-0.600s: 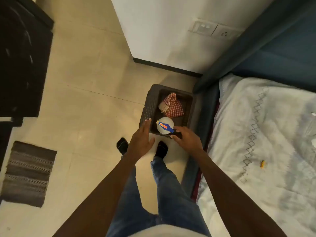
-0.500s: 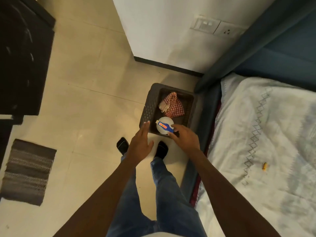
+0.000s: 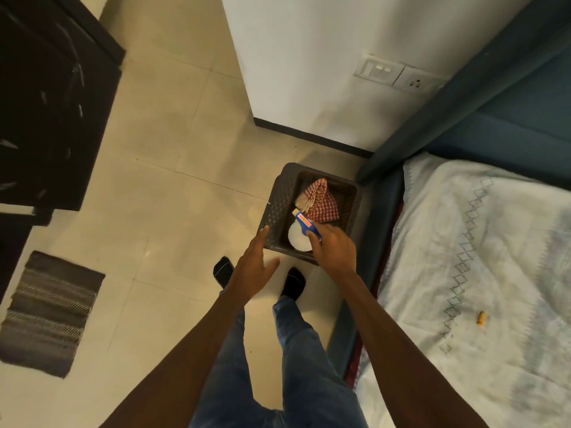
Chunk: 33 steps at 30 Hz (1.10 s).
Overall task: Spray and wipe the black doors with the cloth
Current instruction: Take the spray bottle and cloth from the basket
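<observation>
Right hand [image 3: 333, 248] touches spray bottle [image 3: 301, 234] in basket [image 3: 273, 208].

One dark woven basket [image 3: 273, 208] sits on the floor, just ahead of the hands. Inside it: one red checked cloth [image 3: 319, 200] and one white spray bottle [image 3: 298, 239] with a blue head. Two hands are out, left hand [image 3: 251, 270] and right hand [image 3: 335, 250]. One striped mat [image 3: 49, 313] lies far left, one black door [image 3: 46, 112] beyond it, and two wall switch plates [image 3: 398, 76] ahead right.

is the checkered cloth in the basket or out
In: the red checkered cloth lies bunched inside the dark woven basket, beside the spray bottle.
</observation>
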Available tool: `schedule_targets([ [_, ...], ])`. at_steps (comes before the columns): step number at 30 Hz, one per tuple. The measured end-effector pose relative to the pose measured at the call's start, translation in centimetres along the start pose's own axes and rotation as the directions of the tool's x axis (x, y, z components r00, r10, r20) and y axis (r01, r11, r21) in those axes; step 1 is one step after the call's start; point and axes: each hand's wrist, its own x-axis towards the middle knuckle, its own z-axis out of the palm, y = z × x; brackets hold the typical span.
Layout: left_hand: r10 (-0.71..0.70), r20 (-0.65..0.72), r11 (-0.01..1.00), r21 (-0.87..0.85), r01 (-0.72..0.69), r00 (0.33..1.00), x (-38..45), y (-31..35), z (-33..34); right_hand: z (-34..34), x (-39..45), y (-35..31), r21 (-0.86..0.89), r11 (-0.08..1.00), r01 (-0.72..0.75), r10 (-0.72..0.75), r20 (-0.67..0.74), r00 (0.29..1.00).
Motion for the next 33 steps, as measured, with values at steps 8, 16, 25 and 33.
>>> schedule_targets([
  [8,0.127,-0.148,0.957,-0.240,-0.161,0.981,2.3,5.4,0.4,-4.7,-2.1,-5.5,0.096,0.994,-0.053,0.067,-0.142,0.988],
  [16,0.156,-0.223,0.800,-0.543,-0.255,0.962,1.8,7.2,-1.1,-4.8,-4.1,-7.8,0.256,0.956,0.144,-0.079,-0.248,0.965],
  [25,-0.219,-0.315,0.519,-0.839,-0.164,0.923,1.6,6.2,-7.8,-3.6,-2.9,-1.0,0.437,0.869,-0.232,0.244,0.029,0.969],
  [33,-0.231,-0.347,0.537,-0.825,-0.178,0.909,1.3,5.9,-10.3,-1.4,3.8,1.6,0.135,0.948,-0.288,0.220,0.375,0.901],
])
